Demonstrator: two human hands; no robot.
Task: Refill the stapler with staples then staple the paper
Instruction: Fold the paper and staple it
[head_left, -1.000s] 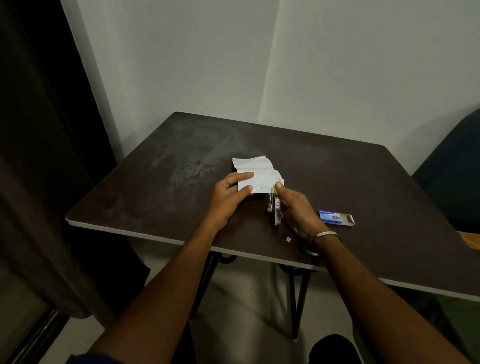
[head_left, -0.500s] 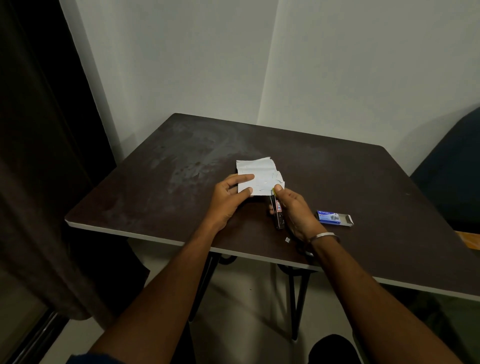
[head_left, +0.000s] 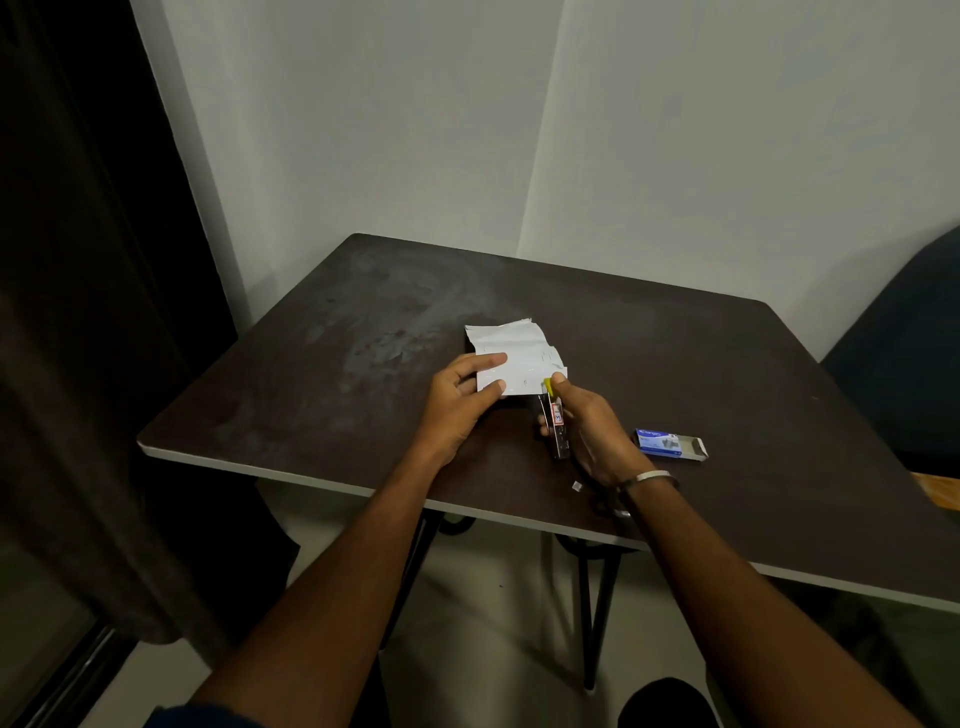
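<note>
A dark table (head_left: 322, 364) set in the corner of a room is seen from above, with both forearms reaching over its near edge. A small, creased white paper (head_left: 511, 349) lies flat near the middle of the table. It is pinned at its near-left corner by the left hand (head_left: 457, 410), whose fingers are spread over the sheet and pressed down rather than curled around anything.

The stapler (head_left: 555, 423) is held in the right hand (head_left: 589, 428), which is closed around its body, the thumb set on the top close to the yellow tip. The long axis of the stapler runs near to far, with the rear end toward the person and the nose pointed at the near-right corner of the paper. The nose is seen just at that corner; whether the sheet already sits inside the mouth cannot be told from this view.

A blue staple box (head_left: 669, 443) lies open on the table to the right of the right hand, apart from it. A tiny pale scrap (head_left: 576, 486) rests near the table's edge beside the wrist, on which a metal bangle (head_left: 653, 477) is worn.

The refill is judged to be done, and the stapling step is judged to be in hand. The coming move turns on the paper lying just far of the nose, along the stapler's own axis: a short forward slide and a downward press would be called for, while the sheet is kept from shifting by the left hand.
</note>
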